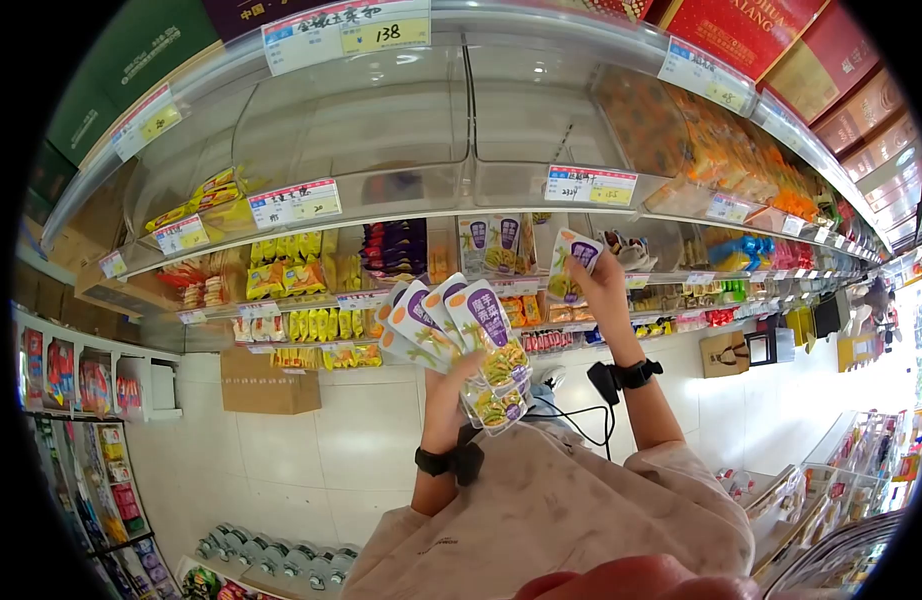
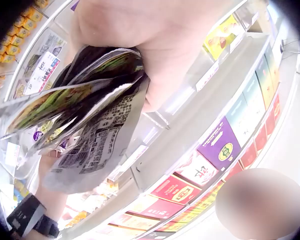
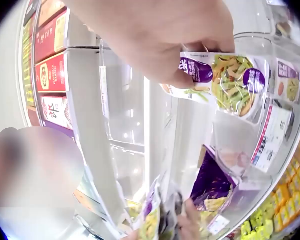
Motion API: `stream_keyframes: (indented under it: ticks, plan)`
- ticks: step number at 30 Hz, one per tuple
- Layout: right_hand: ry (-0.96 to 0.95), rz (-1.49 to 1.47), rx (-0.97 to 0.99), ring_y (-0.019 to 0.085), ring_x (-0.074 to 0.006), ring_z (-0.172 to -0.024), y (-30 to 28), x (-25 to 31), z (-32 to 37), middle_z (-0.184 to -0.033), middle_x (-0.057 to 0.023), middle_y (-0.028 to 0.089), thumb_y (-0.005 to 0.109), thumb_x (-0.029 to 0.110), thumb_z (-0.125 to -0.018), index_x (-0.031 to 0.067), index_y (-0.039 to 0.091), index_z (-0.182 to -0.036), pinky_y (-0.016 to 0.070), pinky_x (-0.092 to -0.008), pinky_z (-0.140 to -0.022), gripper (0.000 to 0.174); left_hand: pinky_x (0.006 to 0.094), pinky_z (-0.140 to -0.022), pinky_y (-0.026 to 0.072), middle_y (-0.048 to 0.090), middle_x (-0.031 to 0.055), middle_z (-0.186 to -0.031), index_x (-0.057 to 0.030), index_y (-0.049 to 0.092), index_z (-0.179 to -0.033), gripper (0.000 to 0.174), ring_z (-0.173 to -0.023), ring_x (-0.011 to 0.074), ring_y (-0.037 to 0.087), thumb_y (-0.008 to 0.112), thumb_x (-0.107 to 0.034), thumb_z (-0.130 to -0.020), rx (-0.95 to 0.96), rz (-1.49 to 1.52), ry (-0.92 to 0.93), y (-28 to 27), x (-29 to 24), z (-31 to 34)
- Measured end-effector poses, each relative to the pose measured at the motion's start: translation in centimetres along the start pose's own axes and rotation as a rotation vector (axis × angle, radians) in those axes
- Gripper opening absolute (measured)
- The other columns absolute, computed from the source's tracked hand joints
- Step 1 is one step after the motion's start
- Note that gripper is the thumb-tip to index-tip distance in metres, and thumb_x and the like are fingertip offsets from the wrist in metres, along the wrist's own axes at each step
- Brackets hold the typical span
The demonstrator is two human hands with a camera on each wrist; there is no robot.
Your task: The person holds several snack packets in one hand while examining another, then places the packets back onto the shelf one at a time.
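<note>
In the head view the left hand (image 1: 451,395) gripped a fan of packs (image 1: 459,320), its thumb laid across the fronts near the lower right edge. The packs spread from 10 to 1 o'clock of that thumb, and their lower ends stuck out at 4 o'clock. The fingers behind them were hidden there, and how they lay I cannot tell.

The right hand (image 1: 603,290) pinched one pack (image 1: 573,262) between thumb and fingers. The pack lay at 9 o'clock of the fingertips, apart from the fan and at its 1 o'clock. Like packs (image 1: 501,245) stood on the shelf (image 1: 381,192) side, just beside it at 9 o'clock. A price tag (image 1: 591,185) hung at 12 o'clock of the right hand. Each wrist bore a black strap, and a carton (image 1: 271,380) sat on the floor at 8 o'clock of the frame's middle.

The left wrist view showed what the head view did not: a pack back (image 2: 102,135) dense with small dark print, and gaps between the packs. The right wrist view gave the one pack's front, a dish picture (image 3: 236,82) at 3 o'clock of the thumb. At its 6 o'clock was a purple thing (image 3: 211,180), probably an open box, though glare and blur left that unsure.
</note>
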State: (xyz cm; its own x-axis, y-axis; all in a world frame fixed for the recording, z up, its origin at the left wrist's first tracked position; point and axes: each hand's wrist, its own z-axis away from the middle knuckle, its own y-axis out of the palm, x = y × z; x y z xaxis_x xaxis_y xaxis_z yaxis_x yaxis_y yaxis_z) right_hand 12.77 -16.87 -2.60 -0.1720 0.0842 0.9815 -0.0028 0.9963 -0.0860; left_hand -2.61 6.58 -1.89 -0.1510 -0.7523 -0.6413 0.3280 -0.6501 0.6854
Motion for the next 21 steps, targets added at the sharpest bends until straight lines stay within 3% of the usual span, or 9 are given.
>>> stream_keyframes:
  ticks: [3,4,7,10,13,14,18,21]
  plan:
    - [-0.09,0.264,-0.056,0.061,-0.0071,-0.081,-1.5,-2.4,-3.3,-0.089,-0.0041,0.069,0.07,0.007,-0.092,-0.0021,0.062,-0.104,0.0497,-0.0244,-0.071,0.016,0.0358,-0.094,0.0531,0.059,0.0099,-0.129,-0.0025,0.04,-0.142,0.062,-0.115,0.021,0.062,0.069,-0.001,-0.088,0.019,0.004,0.003,0.3,-0.5,0.4]
    - [-0.108,0.302,-0.073,0.066,-0.0133,-0.082,-1.1,-1.9,-4.2,-0.09,-0.0105,0.071,0.073,0.009,-0.089,-0.0044,0.063,-0.101,0.0523,-0.0289,-0.072,0.02,0.0357,-0.094,0.0532,0.059,0.0098,-0.128,-0.0025,0.04,-0.142,0.061,-0.115,0.0209,0.062,0.069,-0.002,-0.088,0.014,0.005,0.011,0.3,-0.5,0.4]
    - [-0.211,0.563,-0.034,0.071,-0.0292,-0.085,-0.1,-0.9,-6.4,-0.095,-0.0183,0.072,0.073,0.009,-0.088,-0.0048,0.064,-0.105,0.0548,-0.0378,-0.076,0.023,0.0356,-0.093,0.0534,0.06,0.0096,-0.127,-0.0024,0.042,-0.14,0.06,-0.113,0.0207,0.063,0.07,-0.002,-0.087,-0.004,-0.001,0.035,-0.1,0.1,0.7]
    - [-0.441,0.68,-0.003,0.067,-0.043,-0.094,-0.3,-3.0,-9.3,-0.104,-0.0239,0.069,0.07,0.011,-0.089,-0.0033,0.065,-0.11,0.0538,-0.0462,-0.08,0.026,0.0352,-0.092,0.0536,0.06,0.0095,-0.125,-0.0017,0.044,-0.138,0.058,-0.111,0.0203,0.063,0.071,-0.004,-0.087,-0.013,-0.018,0.077,-0.6,0.5,1.0]
    - [-0.46,0.902,0.069,0.062,-0.047,-0.101,-1.6,-4.8,-11.9,-0.111,-0.0248,0.067,0.067,0.014,-0.09,-0.0007,0.065,-0.115,0.0513,-0.05,-0.085,0.029,0.0342,-0.091,0.0532,0.061,0.0091,-0.123,-0.0006,0.047,-0.136,0.057,-0.109,0.0195,0.064,0.073,-0.006,-0.086,-0.013,-0.014,0.117,-0.2,0.5,1.8]
    - [-0.5,0.888,0.092,0.061,-0.0449,-0.107,-2.6,-6.6,-13.3,-0.114,-0.0237,0.067,0.074,0.019,-0.087,0.003,0.064,-0.12,0.0496,-0.0492,-0.089,0.038,0.0335,-0.091,0.0529,0.062,0.0089,-0.122,-0.0001,0.048,-0.135,0.057,-0.109,0.019,0.064,0.073,-0.006,-0.085,-0.009,-0.022,0.118,-0.3,0.5,1.9]
    - [-0.581,0.869,-0.004,0.062,-0.0434,-0.108,-3.2,-6.1,-14.2,-0.115,-0.0224,0.067,0.075,0.022,-0.086,0.0036,0.066,-0.12,0.0503,-0.0491,-0.091,0.039,0.0325,-0.089,0.0533,0.063,0.0092,-0.121,0.0006,0.05,-0.133,0.054,-0.107,0.0192,0.064,0.074,-0.005,-0.084,0.022,-0.028,0.236,0.2,-0.1,1.8]
    - [-0.405,0.915,-0.02,0.061,-0.043,-0.111,-3.4,-5.1,-14.0,-0.12,-0.0222,0.065,0.074,0.025,-0.087,0.0048,0.064,-0.123,0.0502,-0.0488,-0.093,0.042,0.0334,-0.09,0.0539,0.063,0.0096,-0.123,0.0001,0.048,-0.135,0.057,-0.109,0.0194,0.064,0.074,-0.004,-0.084,0.041,0.011,0.234,0.0,0.0,1.7]
